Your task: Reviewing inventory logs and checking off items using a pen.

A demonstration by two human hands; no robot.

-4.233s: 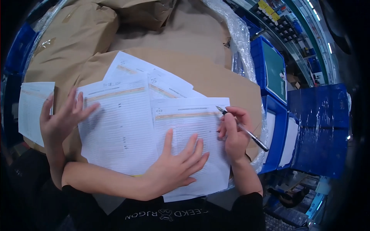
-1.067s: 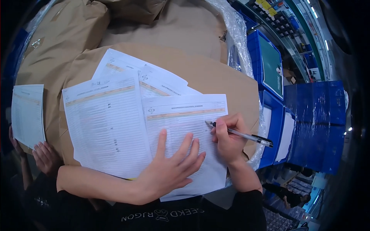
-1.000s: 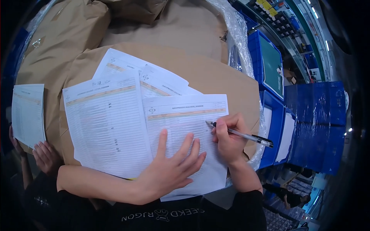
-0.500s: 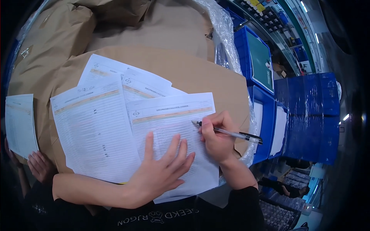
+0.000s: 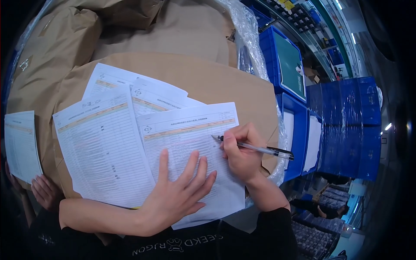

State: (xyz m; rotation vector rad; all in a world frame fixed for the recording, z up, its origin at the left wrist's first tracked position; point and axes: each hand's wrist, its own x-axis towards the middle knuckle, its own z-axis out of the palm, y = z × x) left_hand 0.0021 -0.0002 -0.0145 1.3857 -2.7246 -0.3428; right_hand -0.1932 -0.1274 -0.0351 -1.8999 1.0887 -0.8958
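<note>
My right hand [image 5: 245,158] is closed around a clear pen [image 5: 273,151] with a dark cap end. The pen's tip is at the upper right part of a printed form [image 5: 190,123], which has ruled rows and an orange band. My left hand [image 5: 175,197] lies on the same form with its fingers spread, holding nothing. Left of it is another printed form [image 5: 104,160] with handwritten marks. Two more sheets [image 5: 167,92] overlap partly beneath these, farther back. All of them rest on brown kraft paper [image 5: 195,69].
At the far left, another person's hand [image 5: 45,190] is at a sheaf of forms [image 5: 21,143]. Clear plastic wrap [image 5: 247,39] edges the kraft paper. To the right stand blue bins [image 5: 268,47], one with a green board [image 5: 290,65], and wrapped blue crates [image 5: 344,125]. A person [image 5: 331,212] is farther off.
The view has shifted slightly, so the papers sit a little farther left in it. Both hands and the pen keep nearly the same places on the form.
</note>
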